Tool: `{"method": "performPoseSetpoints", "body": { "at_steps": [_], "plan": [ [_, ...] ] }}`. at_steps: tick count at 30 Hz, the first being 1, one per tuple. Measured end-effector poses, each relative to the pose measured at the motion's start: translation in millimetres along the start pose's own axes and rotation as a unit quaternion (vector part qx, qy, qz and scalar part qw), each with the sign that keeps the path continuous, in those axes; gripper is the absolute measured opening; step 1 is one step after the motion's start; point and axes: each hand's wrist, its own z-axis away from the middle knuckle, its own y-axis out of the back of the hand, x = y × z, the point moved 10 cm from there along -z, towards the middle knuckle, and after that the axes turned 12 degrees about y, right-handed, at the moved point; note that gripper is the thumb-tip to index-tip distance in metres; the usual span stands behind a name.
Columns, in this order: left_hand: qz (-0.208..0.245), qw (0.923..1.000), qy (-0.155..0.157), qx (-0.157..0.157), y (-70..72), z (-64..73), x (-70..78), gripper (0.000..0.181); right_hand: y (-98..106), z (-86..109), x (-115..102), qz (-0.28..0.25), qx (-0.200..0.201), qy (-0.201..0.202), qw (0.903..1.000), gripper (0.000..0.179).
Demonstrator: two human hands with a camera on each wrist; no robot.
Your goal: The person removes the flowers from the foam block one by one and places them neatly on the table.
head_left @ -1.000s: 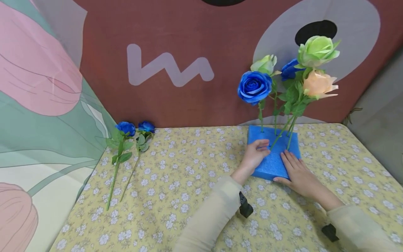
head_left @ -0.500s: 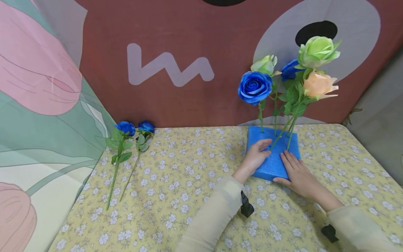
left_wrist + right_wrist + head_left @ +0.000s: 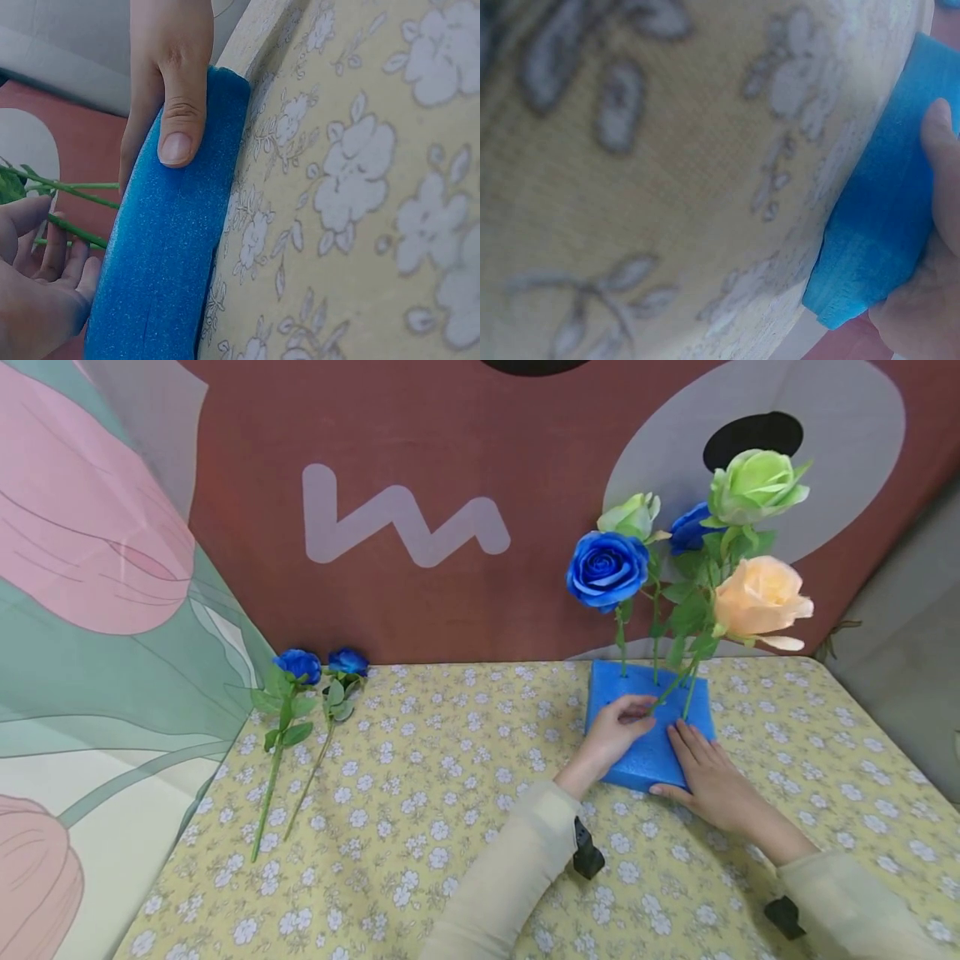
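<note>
A blue foam block (image 3: pixel 637 767) lies on the table with several artificial roses standing in it. My left hand (image 3: pixel 611 735) pinches the low part of a green stem at the block's left side; the stem leans right, up to a peach rose (image 3: pixel 761 597). In the left wrist view, that stem (image 3: pixel 79 231) passes between the fingers of the left hand (image 3: pixel 41 277). My right hand (image 3: pixel 716 785) presses on the block's right side, fingers straight on top. Its thumb lies against the front face of the foam (image 3: pixel 169 247). Both green roses (image 3: pixel 757 485) and a blue rose (image 3: pixel 607 568) stand above.
Two blue roses (image 3: pixel 300 666) with leafy stems lie at the table's left. A flowered yellow cloth (image 3: pixel 420 793) covers the table. Behind it hangs a reddish-brown printed backdrop (image 3: pixel 420 610), and a grey panel (image 3: pixel 911 693) stands at the right.
The peach rose's head has come down and turned to face more forward. My left hand's fingers have closed in on its stem, shifting slightly right. The right hand stays put.
</note>
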Motion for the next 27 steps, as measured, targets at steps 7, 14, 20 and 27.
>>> {"method": "performPoseSetpoints", "body": {
  "at_steps": [7,14,20,27],
  "plan": [
    [0.033,0.9991,-0.006,0.025,8.6,-0.2,-3.7,0.028,-1,0.5,1,-0.002,0.004,0.005,1.0,0.096],
    [0.04,0.9976,-0.026,0.05,16.1,-0.4,-2.3,0.025,-1,0.1,1,0.002,0.011,0.013,0.9998,0.096],
    [0.04,0.9966,-0.038,0.06,17.2,-0.8,-2.3,0.021,0,0.5,1,0.006,0.017,0.016,0.9997,0.095],
    [0.055,0.9934,-0.04,0.093,21.8,-1.1,-6.9,0.017,0,0.0,1,0.01,0.009,0.011,0.9999,0.096]
  ]
}}
